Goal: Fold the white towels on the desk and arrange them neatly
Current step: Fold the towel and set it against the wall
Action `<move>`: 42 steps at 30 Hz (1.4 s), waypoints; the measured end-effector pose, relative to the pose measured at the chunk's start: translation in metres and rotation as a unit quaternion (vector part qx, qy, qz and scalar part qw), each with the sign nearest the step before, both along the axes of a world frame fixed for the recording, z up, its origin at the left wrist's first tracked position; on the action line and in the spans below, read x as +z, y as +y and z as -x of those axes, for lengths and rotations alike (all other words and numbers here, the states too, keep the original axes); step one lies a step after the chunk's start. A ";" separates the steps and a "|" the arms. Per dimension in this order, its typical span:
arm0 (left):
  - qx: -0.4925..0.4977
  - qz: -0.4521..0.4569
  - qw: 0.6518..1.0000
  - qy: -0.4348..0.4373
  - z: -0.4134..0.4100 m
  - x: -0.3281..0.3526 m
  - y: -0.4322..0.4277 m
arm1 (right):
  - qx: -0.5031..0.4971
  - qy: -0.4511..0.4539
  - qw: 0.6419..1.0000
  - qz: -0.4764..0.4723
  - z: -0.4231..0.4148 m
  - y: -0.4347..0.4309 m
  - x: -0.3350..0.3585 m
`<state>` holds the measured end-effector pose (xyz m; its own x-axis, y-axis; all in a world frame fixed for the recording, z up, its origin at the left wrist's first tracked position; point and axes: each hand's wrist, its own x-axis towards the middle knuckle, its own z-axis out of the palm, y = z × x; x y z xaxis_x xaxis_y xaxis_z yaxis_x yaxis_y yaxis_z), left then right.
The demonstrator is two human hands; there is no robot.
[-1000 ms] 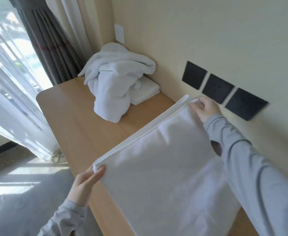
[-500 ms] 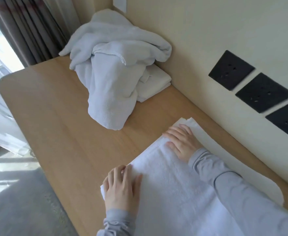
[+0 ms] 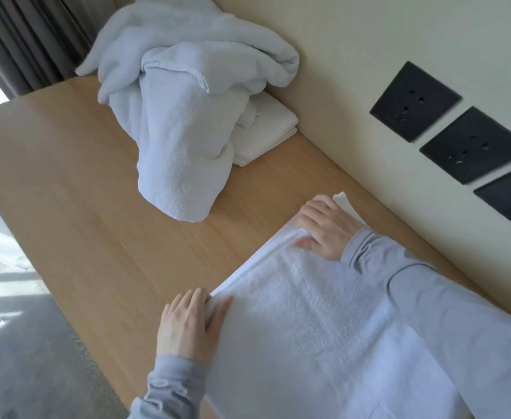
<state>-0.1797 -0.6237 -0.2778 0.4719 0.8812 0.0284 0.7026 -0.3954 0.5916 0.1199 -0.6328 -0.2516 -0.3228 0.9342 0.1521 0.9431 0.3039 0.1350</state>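
A: We have the white towel [image 3: 308, 328] flat on the desk [image 3: 82, 192], on our side of the crumpled heap [image 3: 181, 116] and well apart from it, doubled edge turned toward the heap

B: Both hands are on that edge. Our left hand [image 3: 187, 325] pinches the end just below the heap, thumb on top; our right hand [image 3: 323, 234] curls its fingers round the end further to the heap's right, thumb on the cloth

A: So what can spoil it from here?

B: The layers, we reckon. Past our right hand a corner of the lower layer [image 3: 342, 199] pokes out, so the edges do not match. Fold on without squaring it and the mismatch likely doubles

A: Our right sleeve [image 3: 429, 297] lies across the cloth too. Lift that arm carelessly and it may drag the top layer askew

B: Then the heap itself: it slumps over the folded towel [image 3: 266, 131] tucked at its right side, touching it. Tug the next towel out and we may pull the neat one open. We would hold it down first

A: And we cannot see the towel's end furthest from the heap, so we cannot tell whether it hangs off the desk and could slip
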 end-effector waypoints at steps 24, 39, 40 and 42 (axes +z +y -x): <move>0.032 -0.034 0.994 -0.103 0.017 -0.017 0.007 | -0.175 0.099 0.976 0.082 -0.023 0.016 0.002; 0.031 -0.022 0.995 -0.095 0.017 -0.017 0.006 | -0.361 0.319 0.876 0.021 -0.027 0.012 -0.002; 0.032 -0.016 0.994 -0.099 0.018 -0.017 0.006 | -0.371 0.293 0.881 0.022 -0.025 0.013 -0.005; 0.039 -0.003 0.994 -0.106 0.020 -0.016 0.005 | -0.378 0.254 0.890 0.029 -0.024 0.015 -0.010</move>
